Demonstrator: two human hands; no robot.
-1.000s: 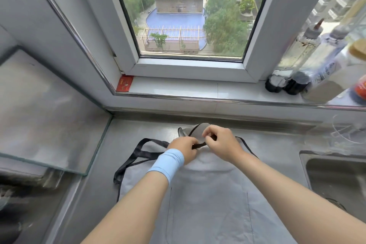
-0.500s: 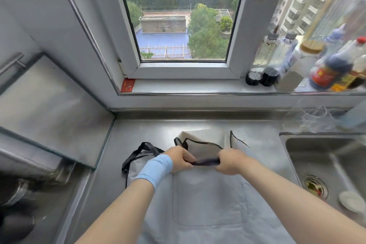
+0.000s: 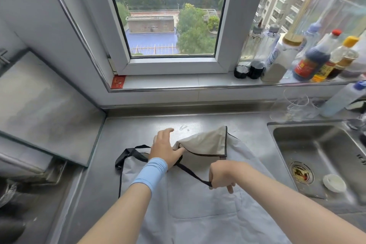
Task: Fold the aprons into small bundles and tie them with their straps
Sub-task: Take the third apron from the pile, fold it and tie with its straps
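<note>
A pale grey fabric apron with black trim lies flat on the brushed steel counter, directly in front of the person. Its long axis runs from the body toward the window. At the far end, the beige underside of the folded-over bib faces up.

The left hand is the farther of the 2. It lies at the bib's left corner with its fingers spread and straight, pointing toward the window. The right hand is nearer the body and pinches a thin black fabric strap. The strap runs taut on a diagonal from that pinch up to the left thumb.

Whether the thumb pins the strap or only touches it cannot be told. The apron's near end is cut off by the frame's bottom edge, and both forearms cover its sides. A bunched black side tie lies at the left edge, its end not traceable.
</note>
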